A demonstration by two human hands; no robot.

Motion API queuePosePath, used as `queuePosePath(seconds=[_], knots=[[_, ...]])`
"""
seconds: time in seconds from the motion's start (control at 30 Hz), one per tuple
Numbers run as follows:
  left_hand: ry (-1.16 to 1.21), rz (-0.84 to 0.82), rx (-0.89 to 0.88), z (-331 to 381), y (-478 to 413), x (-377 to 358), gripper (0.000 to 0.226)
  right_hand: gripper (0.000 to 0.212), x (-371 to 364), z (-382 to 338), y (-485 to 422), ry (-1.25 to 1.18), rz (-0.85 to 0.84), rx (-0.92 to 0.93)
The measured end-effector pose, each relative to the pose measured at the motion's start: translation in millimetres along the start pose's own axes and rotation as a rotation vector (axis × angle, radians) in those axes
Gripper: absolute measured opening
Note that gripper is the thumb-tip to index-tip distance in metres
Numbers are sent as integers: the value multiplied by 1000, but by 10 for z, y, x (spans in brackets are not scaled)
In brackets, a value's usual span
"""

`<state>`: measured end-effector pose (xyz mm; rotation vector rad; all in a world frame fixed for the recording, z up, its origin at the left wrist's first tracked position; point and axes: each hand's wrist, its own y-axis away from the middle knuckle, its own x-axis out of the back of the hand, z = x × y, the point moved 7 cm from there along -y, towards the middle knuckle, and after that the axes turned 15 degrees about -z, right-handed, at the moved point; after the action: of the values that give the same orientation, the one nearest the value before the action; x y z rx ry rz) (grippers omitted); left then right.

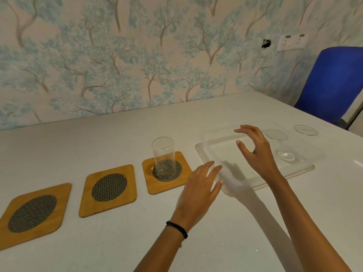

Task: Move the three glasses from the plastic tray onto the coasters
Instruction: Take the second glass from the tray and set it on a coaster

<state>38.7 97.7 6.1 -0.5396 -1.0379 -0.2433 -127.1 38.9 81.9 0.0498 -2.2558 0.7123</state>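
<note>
Your right hand (255, 152), fingers spread and empty, hovers over the tray (204, 154), with the nearer glass (279, 146) upright just right of it.

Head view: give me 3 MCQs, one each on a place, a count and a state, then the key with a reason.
1. Where does the clear tall glass outside the tray stand?
A. on the square wooden coaster nearest the clear plastic tray
B. on the middle coaster
C. on the bare white table

2. How many wooden coasters carry no glass?
A. none
B. one
C. two

3. What is the right hand doing?
A. gripping a glass
B. open above the tray, holding nothing
C. flat on the table

Key: A, the glass sits on the mesh of the nearest coaster beside the tray; C, the middle coaster and the far left coaster are bare; B, its fingers are curled apart over the tray with nothing between them.
</note>
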Motion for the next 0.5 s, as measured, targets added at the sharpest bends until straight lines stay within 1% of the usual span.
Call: queuePosePath(seconds=[0.1,0.27,0.33,0.4,0.5], knots=[[70,-84,2,58,-140,-127,45,29,203,233,52,27,62,-27],[109,-139,40,57,-261,-268,49,31,406,537,239,27,293,-90],[128,-152,57,53,-291,-306,49,32,469,624,269,35,346,-115],[148,-153,70,64,-313,-326,49,34,536,724,271,25,362,-154],[151,-146,85,79,-323,-318,49,41,588,873,244,-35,320,-212]])
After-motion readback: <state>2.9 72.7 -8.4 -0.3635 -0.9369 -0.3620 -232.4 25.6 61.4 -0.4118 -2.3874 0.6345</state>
